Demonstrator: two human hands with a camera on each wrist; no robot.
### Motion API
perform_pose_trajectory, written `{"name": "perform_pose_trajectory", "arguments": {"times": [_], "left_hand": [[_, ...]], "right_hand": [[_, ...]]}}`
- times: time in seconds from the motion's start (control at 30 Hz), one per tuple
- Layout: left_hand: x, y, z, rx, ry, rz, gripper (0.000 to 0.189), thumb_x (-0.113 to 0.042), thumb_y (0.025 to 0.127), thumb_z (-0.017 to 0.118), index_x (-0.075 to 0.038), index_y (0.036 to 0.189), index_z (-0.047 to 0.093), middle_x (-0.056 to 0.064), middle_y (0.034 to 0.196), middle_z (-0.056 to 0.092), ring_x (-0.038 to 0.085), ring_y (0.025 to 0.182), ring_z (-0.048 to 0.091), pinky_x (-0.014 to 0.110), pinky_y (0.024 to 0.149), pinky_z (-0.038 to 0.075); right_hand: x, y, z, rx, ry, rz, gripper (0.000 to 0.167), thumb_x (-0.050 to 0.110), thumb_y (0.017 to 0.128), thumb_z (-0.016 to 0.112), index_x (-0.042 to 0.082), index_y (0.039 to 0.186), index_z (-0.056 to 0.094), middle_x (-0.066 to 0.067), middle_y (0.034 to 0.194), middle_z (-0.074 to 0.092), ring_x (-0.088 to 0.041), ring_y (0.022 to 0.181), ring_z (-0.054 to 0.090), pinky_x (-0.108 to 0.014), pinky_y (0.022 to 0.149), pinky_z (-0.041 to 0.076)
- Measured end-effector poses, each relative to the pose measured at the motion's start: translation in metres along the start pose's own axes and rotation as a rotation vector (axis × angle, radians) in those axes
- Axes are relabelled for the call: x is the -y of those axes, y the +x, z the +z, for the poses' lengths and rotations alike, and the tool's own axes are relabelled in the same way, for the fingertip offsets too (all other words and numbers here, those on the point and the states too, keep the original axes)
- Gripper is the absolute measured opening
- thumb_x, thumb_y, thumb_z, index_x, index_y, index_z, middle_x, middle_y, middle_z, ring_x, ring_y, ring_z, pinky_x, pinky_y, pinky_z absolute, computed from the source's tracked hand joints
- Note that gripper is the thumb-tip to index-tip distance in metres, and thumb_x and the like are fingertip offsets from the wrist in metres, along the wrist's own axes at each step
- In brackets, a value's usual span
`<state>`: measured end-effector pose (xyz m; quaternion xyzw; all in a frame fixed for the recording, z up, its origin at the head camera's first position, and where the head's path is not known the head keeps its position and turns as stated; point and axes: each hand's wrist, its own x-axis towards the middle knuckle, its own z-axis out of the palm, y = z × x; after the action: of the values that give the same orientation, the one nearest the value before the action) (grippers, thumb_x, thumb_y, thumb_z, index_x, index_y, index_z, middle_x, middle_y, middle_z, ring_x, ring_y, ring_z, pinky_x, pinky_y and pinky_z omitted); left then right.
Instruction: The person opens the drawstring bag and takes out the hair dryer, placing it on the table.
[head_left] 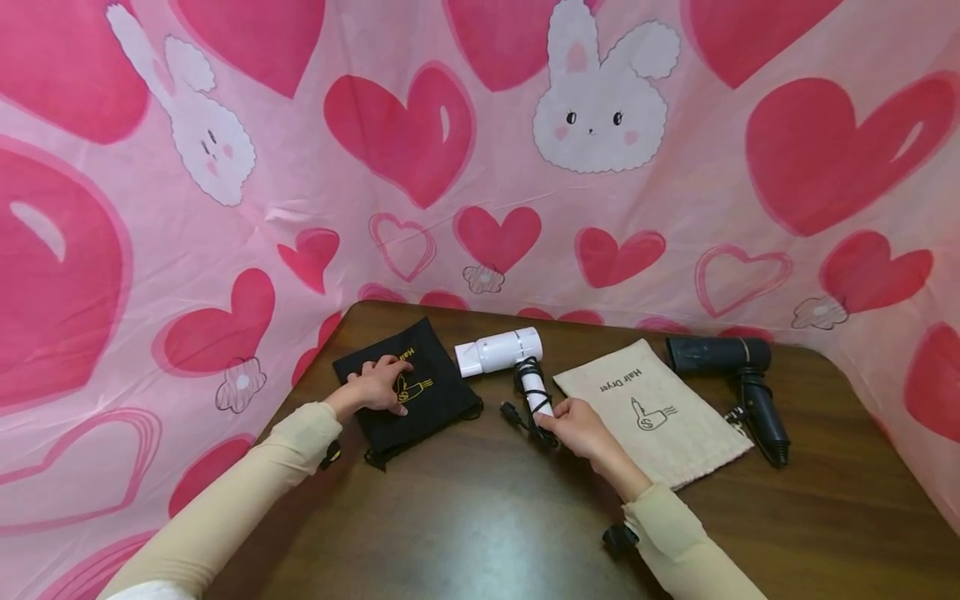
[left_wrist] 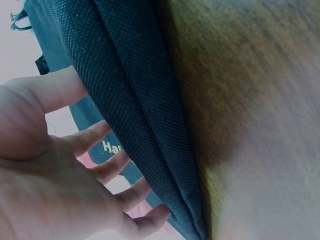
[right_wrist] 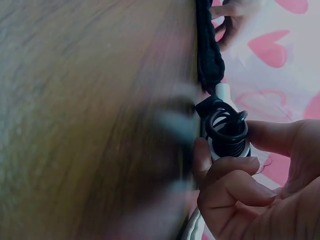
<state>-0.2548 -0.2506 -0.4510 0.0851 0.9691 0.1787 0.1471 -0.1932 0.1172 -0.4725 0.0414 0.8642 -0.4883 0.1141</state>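
A black drawstring bag (head_left: 442, 392) printed with a yellow hair dryer outline lies flat at the left of the table. My left hand (head_left: 382, 385) rests on top of it, fingers spread; the left wrist view has those fingertips touching the dark cloth (left_wrist: 135, 100). To the right of the bag lies a white hair dryer (head_left: 498, 351), its black cord wound round the handle. My right hand (head_left: 581, 429) pinches the end of that handle between thumb and fingers. Close up in the right wrist view, the coiled cord (right_wrist: 227, 125) shows at the handle's end, beside the thumb.
A beige bag (head_left: 675, 446) marked "Hair Dryer" lies just right of my right hand. Beyond it is a black hair dryer (head_left: 712, 354) with its cord wrapped. Pink heart-patterned cloth (head_left: 600, 192) walls the wooden table (head_left: 435, 533) at the back and sides.
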Motion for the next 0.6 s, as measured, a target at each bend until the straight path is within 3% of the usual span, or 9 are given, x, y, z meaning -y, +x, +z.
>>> {"name": "perform_pose_trajectory", "arguments": {"times": [0.17,0.6], "left_hand": [[0.0021,0.0014,0.0024,-0.001,0.003,0.006,0.081,-0.018,0.083,0.089,-0.009,0.153,0.049,0.025,0.157,0.033,0.052,0.134,0.031,0.07,0.105,0.025],[0.003,-0.0002,0.002,-0.009,0.0,0.008,0.083,-0.02,0.08,0.092,-0.012,0.152,0.052,0.023,0.156,0.035,0.05,0.134,0.032,0.07,0.103,0.027]], "right_hand": [[-0.0025,-0.0005,0.0005,-0.003,-0.03,-0.037,0.036,0.027,0.096,0.076,-0.003,0.105,0.059,-0.013,0.093,0.058,-0.026,0.079,0.051,-0.034,0.064,0.04],[-0.0015,0.0003,0.001,0.0,-0.091,-0.049,0.033,0.026,0.095,0.078,-0.001,0.099,0.059,-0.012,0.091,0.059,-0.025,0.079,0.053,-0.033,0.065,0.041]]}}
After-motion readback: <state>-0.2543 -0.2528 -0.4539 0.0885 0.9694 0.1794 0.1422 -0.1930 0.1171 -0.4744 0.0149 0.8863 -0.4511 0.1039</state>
